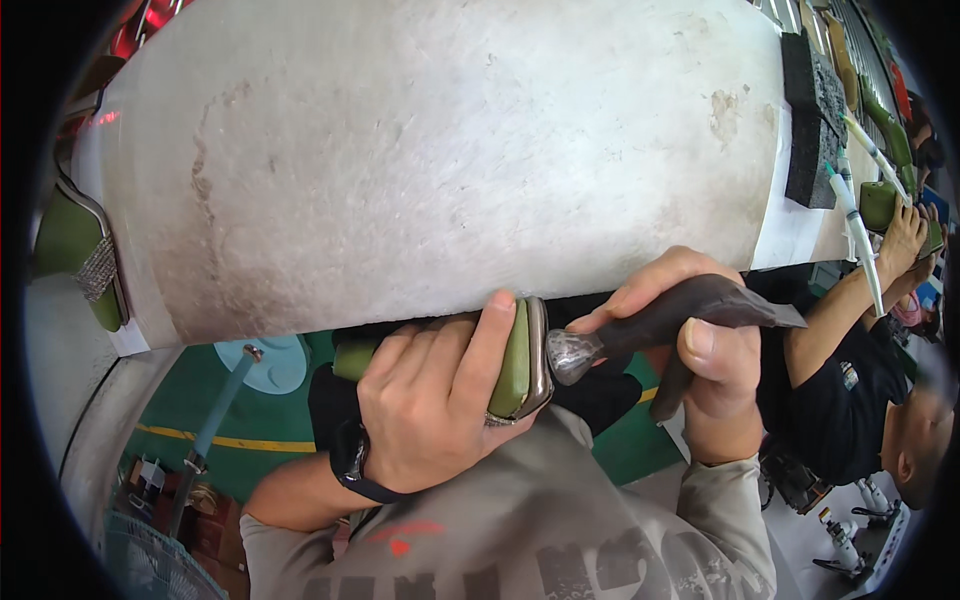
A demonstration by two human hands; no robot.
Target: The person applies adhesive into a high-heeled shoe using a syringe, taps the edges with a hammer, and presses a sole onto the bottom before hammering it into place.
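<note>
My left hand (435,390) wraps round a green item (515,365) with a square end, a dark metallic rim and a bit of silvery woven trim. Its index finger stretches along the top; the palm hides much of the piece. My right hand (725,390) grips a dark cobbler's hammer (680,315) close around its head, thumb in front, and part of the handle hangs below. The hammer's worn, rounded metal face is right beside the rim; I cannot tell whether they touch. Both hands are at the near edge of a scuffed whitish work surface (450,170).
A similar green piece (75,245) stands at the left edge. A black foam block (810,120) and a syringe-like applicator (855,235) lie at the right. Beyond, a co-worker's hand (905,240) is at another green piece. Below left is a round light-blue stool (275,370).
</note>
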